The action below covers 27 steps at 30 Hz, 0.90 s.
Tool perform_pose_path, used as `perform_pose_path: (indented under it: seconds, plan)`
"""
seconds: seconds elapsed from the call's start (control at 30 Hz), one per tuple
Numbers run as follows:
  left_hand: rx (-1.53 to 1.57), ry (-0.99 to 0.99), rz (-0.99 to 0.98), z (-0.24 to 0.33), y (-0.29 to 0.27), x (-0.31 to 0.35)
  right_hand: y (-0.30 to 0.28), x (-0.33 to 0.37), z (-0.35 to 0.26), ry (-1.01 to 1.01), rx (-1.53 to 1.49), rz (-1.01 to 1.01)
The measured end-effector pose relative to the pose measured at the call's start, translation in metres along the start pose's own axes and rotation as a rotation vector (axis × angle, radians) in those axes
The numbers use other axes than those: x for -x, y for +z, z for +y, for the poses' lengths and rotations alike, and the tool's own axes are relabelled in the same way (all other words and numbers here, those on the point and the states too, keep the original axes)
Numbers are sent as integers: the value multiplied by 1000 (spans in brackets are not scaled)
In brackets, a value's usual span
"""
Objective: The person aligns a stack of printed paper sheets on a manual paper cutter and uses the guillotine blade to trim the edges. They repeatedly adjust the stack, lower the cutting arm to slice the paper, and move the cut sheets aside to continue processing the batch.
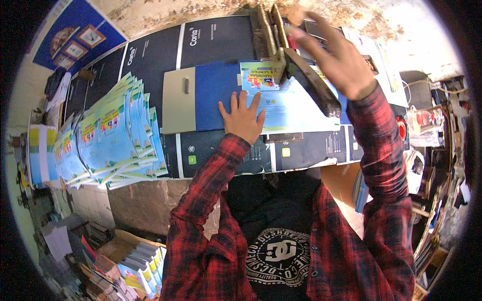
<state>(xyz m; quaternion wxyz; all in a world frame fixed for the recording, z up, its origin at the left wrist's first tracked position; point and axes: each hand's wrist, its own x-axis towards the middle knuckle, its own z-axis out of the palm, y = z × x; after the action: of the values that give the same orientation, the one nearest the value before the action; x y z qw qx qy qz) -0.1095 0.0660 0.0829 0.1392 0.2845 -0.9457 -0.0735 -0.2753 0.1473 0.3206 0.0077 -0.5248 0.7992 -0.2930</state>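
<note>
My left hand (242,118) lies flat with spread fingers, on the left edge of a light-blue printed cover sheet (296,114) and the dark-blue board (213,95) under it. A grey panel (173,110) with a small metal piece adjoins the board's left side. Over the sheet reaches the dark arm (312,83) of a heavy metal bench device, perhaps a large stapler. My right hand (341,60) is raised beside that arm, slightly blurred, its fingers apart and near a round wooden knob (298,12). Nothing shows in its grasp.
Fanned piles of light-blue printed covers (113,133) cover the table's left end. Black printed sheeting (211,45) covers the tabletop. A blue board with framed pictures (75,50) leans at the far left. Below left stands a box of books (145,266); cluttered shelves (437,200) line the right.
</note>
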Motion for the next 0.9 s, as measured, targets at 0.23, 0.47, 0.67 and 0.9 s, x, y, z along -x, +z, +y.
perform_pose_path:
  seconds: [0.23, 0.47, 0.67, 0.9]
  plan:
    - [32, 24, 41, 7, 2, 0, 68, 78, 2, 12, 205, -41]
    - [116, 6, 86, 4, 5, 4, 122, 99, 27, 13, 131, 59]
    - [108, -59, 88, 11, 2, -1, 17, 29, 48, 191, -419, -188]
    - [314, -433, 134, 10, -2, -24, 98, 126, 225, 219, 293, -129]
